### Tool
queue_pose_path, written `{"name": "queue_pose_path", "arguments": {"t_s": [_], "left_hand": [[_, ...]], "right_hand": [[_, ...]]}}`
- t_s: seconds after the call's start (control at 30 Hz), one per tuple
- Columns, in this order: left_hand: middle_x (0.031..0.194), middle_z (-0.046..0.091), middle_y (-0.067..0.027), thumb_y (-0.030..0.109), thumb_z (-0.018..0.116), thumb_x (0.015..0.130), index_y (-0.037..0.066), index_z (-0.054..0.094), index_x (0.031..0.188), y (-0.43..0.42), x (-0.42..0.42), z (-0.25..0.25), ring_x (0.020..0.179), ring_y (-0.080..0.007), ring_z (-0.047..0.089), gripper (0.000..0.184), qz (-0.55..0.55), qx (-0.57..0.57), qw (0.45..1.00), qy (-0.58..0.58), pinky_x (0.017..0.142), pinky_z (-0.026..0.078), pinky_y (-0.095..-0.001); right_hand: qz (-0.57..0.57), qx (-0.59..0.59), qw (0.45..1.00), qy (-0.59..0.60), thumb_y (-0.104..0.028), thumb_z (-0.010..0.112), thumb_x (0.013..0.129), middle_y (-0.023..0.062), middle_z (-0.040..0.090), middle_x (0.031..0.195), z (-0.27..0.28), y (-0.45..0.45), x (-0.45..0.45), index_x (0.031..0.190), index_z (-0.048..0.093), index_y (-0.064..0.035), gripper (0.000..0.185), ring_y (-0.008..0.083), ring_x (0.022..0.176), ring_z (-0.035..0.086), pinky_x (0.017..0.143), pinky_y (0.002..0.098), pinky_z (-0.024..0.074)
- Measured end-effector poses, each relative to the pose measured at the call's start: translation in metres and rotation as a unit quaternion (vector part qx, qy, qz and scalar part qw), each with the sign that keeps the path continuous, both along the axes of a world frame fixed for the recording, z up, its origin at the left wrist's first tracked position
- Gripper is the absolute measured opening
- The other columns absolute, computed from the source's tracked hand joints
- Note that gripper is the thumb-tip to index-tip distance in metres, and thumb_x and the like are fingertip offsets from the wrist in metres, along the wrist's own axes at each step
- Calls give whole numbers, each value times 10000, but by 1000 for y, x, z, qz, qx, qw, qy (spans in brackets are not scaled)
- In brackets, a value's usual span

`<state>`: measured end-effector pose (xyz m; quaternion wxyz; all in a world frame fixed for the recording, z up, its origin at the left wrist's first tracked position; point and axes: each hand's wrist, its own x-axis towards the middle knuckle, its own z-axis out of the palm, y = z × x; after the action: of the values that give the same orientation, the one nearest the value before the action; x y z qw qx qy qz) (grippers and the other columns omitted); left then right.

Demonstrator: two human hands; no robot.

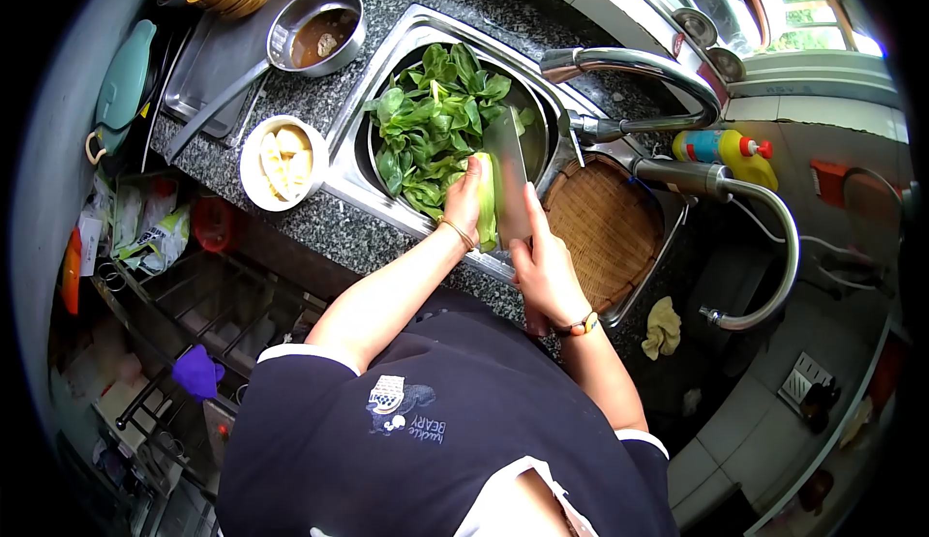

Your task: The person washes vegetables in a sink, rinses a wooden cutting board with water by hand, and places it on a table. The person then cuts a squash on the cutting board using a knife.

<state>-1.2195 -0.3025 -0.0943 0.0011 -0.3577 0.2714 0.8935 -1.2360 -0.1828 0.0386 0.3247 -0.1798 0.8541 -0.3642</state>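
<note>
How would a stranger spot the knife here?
Find the rectangular stainless-steel sink, then the heap of leafy green vegetables in it. Beside the heap, in the person's right hand, is the broad silver knife: a flat blade, unlike the curved chrome tap nearby.

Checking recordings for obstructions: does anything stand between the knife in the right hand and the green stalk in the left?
Nothing visible does: the knife, held in the right hand, is right alongside the green stalk in the left hand. I cannot tell whether they touch.
</note>
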Motion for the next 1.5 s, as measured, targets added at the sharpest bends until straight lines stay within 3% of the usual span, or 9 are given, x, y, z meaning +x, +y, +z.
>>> {"name": "queue_pose_path", "arguments": {"t_s": [0.3, 0.5, 0.57, 0.8, 0.87, 0.97, 1.1, 1.2, 1.5], "left_hand": [[1014, 612, -17, 587, 406, 873, 133, 547, 1109, 1, -4, 15, 924, -173, 591, 530, 33, 190, 981, -19, 812, 498, -349], [988, 618, -25, 586, 412, 873, 136, 558, 1090, -6, -4, 13, 886, -164, 599, 520, 24, 194, 981, 0, 783, 506, -334], [956, 625, -42, 583, 429, 868, 117, 562, 1081, -9, -4, 8, 835, -166, 609, 529, -6, 22, 1000, 20, 750, 515, -315], [942, 629, -54, 583, 456, 856, 71, 558, 1086, -11, -5, 10, 821, -161, 617, 570, -2, 177, 983, 58, 728, 519, -309], [977, 621, -53, 611, 435, 848, 68, 545, 1121, -10, -5, 13, 863, -151, 608, 617, -12, 4, 999, 48, 761, 508, -302], [1036, 605, -55, 627, 406, 850, 64, 523, 1166, -20, -3, 12, 927, -139, 587, 656, -66, -70, 991, 93, 814, 485, -302], [1064, 583, -92, 593, 380, 888, 30, 486, 1183, -39, 9, 15, 995, -170, 548, 644, -56, -244, 968, -12, 880, 438, -327], [952, 596, -72, 379, 463, 939, 18, 546, 1094, -64, 31, 14, 867, -134, 562, 402, 9, -293, 956, -12, 775, 467, -257], [943, 581, -40, 250, 472, 947, 40, 537, 1093, -57, 65, 18, 800, -94, 547, 264, 55, -304, 950, -40, 694, 455, -215]], "right_hand": [[-13, -5, 1000, 10, -29, 461, 841, 147, 577, 673, -4, -2, 7, 1446, 139, -155, 696, 223, 523, 570, 532, 338, 482], [18, 38, 996, 74, -5, 446, 825, 306, 510, 1153, -1, -11, 17, 1434, 115, -95, 699, 425, 959, 575, 781, 450, 478], [10, 14, 997, 77, -1, 450, 822, 301, 508, 1162, -6, -9, 19, 1433, 111, -90, 704, 429, 964, 571, 789, 451, 477], [21, 0, 993, 114, 11, 455, 822, 302, 498, 1178, 1, -11, 20, 1428, 104, -75, 706, 429, 957, 575, 789, 446, 481], [14, 1, 993, 114, 8, 459, 825, 301, 509, 1160, -6, -8, 22, 1427, 111, -73, 700, 426, 935, 583, 771, 442, 486], [1, -20, 993, 119, 4, 470, 830, 296, 531, 1124, -17, 0, 22, 1423, 131, -66, 687, 420, 891, 597, 734, 437, 494], [38, -41, 982, 183, 0, 507, 821, 280, 514, 1174, -23, 32, 30, 1406, 199, -49, 663, 385, 900, 608, 718, 403, 510], [104, -17, 979, 173, 3, 528, 803, 254, 498, 1216, -36, 63, 43, 1388, 246, -40, 651, 381, 925, 600, 734, 397, 518], [173, -39, 962, 206, 24, 566, 726, 138, 556, 1134, -66, 91, 76, 1349, 341, -80, 670, 287, 804, 629, 583, 343, 540]]}}
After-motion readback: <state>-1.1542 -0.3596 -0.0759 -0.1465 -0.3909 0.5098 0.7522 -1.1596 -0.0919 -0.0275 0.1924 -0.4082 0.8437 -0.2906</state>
